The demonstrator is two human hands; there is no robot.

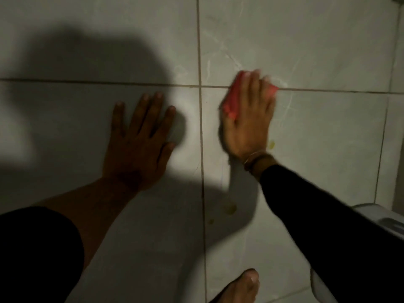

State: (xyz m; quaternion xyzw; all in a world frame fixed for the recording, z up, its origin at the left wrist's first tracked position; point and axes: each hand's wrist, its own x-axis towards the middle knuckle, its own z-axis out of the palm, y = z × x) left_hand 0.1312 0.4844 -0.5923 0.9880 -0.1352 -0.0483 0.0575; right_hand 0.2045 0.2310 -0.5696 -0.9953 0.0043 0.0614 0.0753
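My right hand [248, 119] presses a red sponge or cloth [231, 101] flat against the pale tiled floor [317, 51], right on a grout line. The hand is motion-blurred and its fingers lie straight over the red pad, covering most of it. My left hand [140, 141] rests palm-down on the tile to the left, fingers spread, holding nothing. A black sleeve covers my right forearm, and a bracelet [254, 158] sits at the wrist.
Small yellowish spots [231, 207] mark the tile below my right hand. A bare foot [239, 287] shows at the bottom edge. A white fixture [371, 212] stands at the lower right. Dark shadows cover the left tiles.
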